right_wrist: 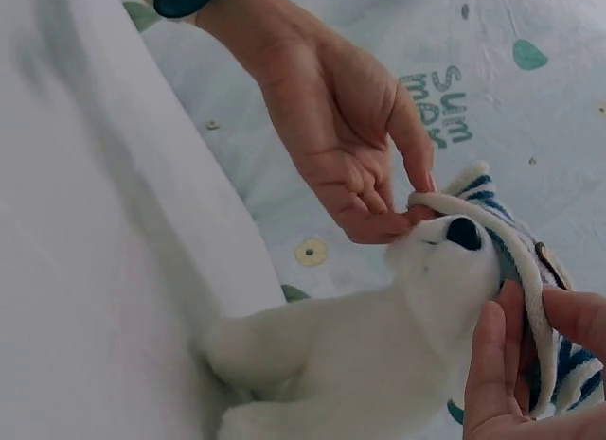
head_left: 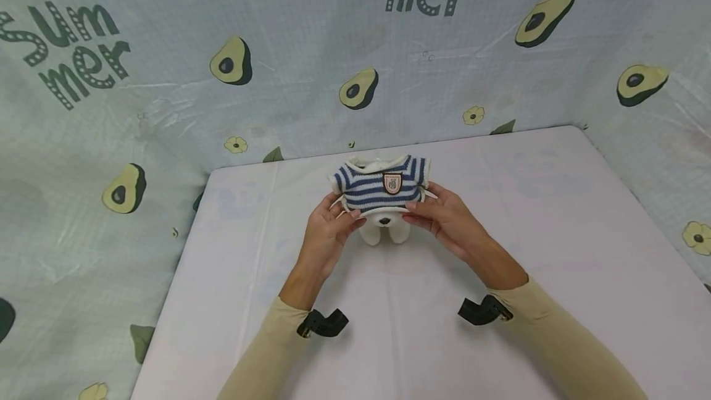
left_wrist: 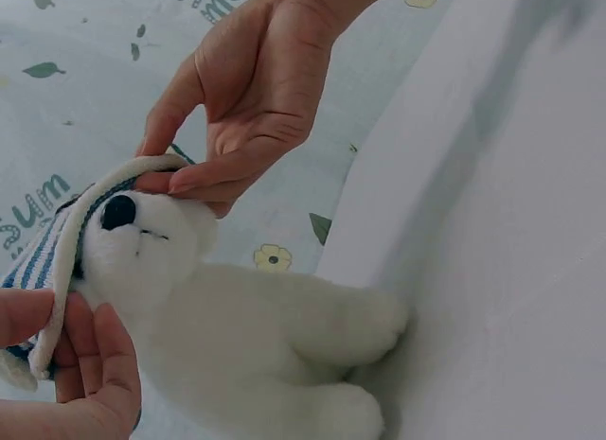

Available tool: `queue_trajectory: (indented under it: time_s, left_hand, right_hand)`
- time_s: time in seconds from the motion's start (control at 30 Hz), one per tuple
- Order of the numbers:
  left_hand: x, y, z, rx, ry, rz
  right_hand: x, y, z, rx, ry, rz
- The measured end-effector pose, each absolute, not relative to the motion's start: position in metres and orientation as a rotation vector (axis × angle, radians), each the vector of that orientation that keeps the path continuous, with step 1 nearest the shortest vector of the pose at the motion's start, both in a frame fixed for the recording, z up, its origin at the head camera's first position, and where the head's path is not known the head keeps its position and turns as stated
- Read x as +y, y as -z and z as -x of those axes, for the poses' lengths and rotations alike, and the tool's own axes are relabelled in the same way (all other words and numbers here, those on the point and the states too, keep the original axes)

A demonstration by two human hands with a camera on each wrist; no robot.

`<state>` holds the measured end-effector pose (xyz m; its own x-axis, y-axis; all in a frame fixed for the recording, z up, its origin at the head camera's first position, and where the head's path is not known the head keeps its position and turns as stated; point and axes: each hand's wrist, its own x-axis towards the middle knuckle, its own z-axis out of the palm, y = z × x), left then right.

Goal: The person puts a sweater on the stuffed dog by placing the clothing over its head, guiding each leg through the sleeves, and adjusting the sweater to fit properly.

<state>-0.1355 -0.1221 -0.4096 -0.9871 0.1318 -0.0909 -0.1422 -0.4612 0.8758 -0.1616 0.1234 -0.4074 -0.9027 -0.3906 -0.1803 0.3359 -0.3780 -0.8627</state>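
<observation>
A small blue-and-white striped knit sweater [head_left: 366, 190] with a badge on its chest is over the head of a white plush bear [head_left: 371, 234]. Below the hem, the bear's muzzle and black nose [left_wrist: 118, 212] show; its eyes are hidden under the knit. My left hand [head_left: 328, 232] pinches the hem on the left between thumb and fingers. On the other side, my right hand [head_left: 447, 221] pinches the hem in the same way, some fingers inside the opening. In the right wrist view the bear's white body [right_wrist: 350, 364] stands upright on the table, untouched by the hands.
A white cloth covers the table [head_left: 544, 202]. Behind it and at both sides hangs a pale curtain [head_left: 300, 29] printed with avocados, flowers and lettering. Each beige sleeve [head_left: 266, 344] has a black camera mount [head_left: 328, 323] at the wrist.
</observation>
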Motion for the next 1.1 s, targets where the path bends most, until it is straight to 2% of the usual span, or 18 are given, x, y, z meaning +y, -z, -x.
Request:
queue_trajectory:
  time_s: [0.47, 0.87, 1.1]
  left_hand:
    - [-0.120, 0.418, 0.132, 1.377, -2.641, -0.110]
    - [-0.124, 0.437, 0.136, 1.389, -2.590, -0.085]
    - [-0.136, 0.432, 0.144, 1.403, -2.581, -0.045]
  right_hand:
    - [0.123, 0.421, 0.156, 1.299, 2.338, 0.361]
    - [0.125, 0.445, 0.164, 1.533, 2.155, 0.332]
    - [0.134, 0.444, 0.176, 1.496, 2.167, 0.269]
